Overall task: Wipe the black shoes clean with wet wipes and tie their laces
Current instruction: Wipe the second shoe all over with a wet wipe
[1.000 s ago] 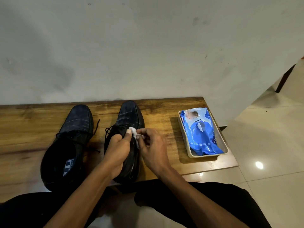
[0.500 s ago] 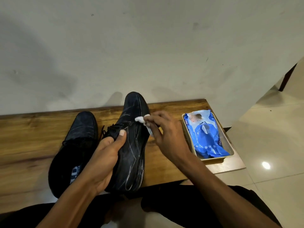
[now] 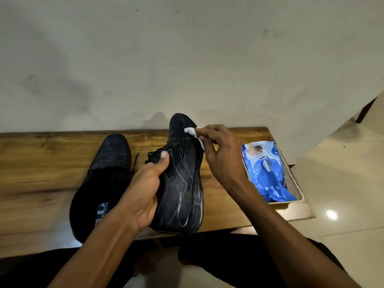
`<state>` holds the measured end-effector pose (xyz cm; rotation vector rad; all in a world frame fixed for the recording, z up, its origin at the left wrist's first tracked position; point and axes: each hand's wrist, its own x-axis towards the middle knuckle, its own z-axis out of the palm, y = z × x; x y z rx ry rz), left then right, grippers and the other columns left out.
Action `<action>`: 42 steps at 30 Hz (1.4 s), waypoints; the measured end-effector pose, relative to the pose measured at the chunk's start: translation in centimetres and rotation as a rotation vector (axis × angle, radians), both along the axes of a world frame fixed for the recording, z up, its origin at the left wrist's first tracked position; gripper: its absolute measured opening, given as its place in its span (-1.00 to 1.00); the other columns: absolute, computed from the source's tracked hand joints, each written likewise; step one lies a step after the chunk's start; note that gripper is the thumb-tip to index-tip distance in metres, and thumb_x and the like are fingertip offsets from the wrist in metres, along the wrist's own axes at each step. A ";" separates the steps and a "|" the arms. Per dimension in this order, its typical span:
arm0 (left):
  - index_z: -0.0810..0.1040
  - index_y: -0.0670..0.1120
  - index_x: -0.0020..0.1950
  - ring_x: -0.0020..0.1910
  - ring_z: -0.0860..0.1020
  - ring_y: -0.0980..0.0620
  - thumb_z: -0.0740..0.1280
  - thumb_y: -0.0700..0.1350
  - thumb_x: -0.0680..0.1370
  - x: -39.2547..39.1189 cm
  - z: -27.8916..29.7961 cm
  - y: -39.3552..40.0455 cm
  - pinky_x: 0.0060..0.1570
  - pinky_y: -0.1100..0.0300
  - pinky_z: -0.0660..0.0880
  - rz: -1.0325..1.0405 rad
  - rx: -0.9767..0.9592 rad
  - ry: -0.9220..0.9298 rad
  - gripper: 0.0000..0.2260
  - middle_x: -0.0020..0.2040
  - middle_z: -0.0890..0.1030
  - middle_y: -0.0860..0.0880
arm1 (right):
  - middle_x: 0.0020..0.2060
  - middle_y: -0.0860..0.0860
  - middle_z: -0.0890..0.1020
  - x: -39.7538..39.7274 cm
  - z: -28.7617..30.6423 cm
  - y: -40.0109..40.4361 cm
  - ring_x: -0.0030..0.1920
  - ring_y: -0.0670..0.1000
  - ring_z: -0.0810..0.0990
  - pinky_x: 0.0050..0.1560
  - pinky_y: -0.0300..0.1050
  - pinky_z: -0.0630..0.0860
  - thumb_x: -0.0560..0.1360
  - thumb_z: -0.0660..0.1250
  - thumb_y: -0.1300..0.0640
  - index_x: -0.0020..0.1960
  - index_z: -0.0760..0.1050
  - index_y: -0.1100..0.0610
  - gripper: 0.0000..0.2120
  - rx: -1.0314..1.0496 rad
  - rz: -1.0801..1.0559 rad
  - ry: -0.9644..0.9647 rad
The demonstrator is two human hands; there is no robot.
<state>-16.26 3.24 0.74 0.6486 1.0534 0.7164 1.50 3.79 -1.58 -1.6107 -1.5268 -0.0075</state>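
Black shoe (image 3: 182, 183) streaked grey, tilted, toe toward 12 o'clock. Left hand (image 3: 143, 192) grips its laced throat; right hand (image 3: 220, 154) pinches white wipe (image 3: 192, 132) against toe.

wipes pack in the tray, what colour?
Blue, with a white top end; the wipes pack shows clearly in the head view.

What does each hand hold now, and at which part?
Left hand grips the raised shoe at its laced middle. Right hand pinches the white wipe by one end.
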 end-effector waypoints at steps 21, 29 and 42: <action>0.63 -0.13 0.16 -0.01 0.72 -0.03 0.06 0.20 0.68 0.7 0.5 0.5 -0.13 0.12 0.62 0.055 -0.025 -0.102 -0.50 0.05 0.73 -0.15 | 0.04 0.05 0.63 -4.5 1.0 -3.8 0.05 -0.02 0.60 0.09 -0.28 0.50 0.54 0.37 0.32 0.13 0.67 0.17 -0.79 -0.080 0.195 -0.121; 0.59 -0.18 0.22 -0.03 0.73 -0.05 0.11 0.19 0.67 0.4 0.3 1.2 -0.25 0.17 0.65 0.137 -0.078 -0.124 -0.50 0.05 0.73 -0.17 | 0.06 0.06 0.62 -4.0 0.0 -5.4 0.06 -0.04 0.60 0.08 -0.24 0.54 0.52 0.43 0.32 0.14 0.66 0.18 -0.79 -0.052 0.279 -0.093; 0.56 -0.19 0.30 -0.04 0.71 -0.09 0.14 0.16 0.67 0.5 0.2 2.0 -0.36 0.14 0.64 0.219 -0.179 -0.143 -0.52 0.13 0.69 -0.20 | 0.07 0.04 0.61 -4.6 -0.6 -8.5 0.08 -0.06 0.58 0.07 -0.33 0.49 0.53 0.42 0.32 0.14 0.66 0.16 -0.79 -0.088 0.368 -0.140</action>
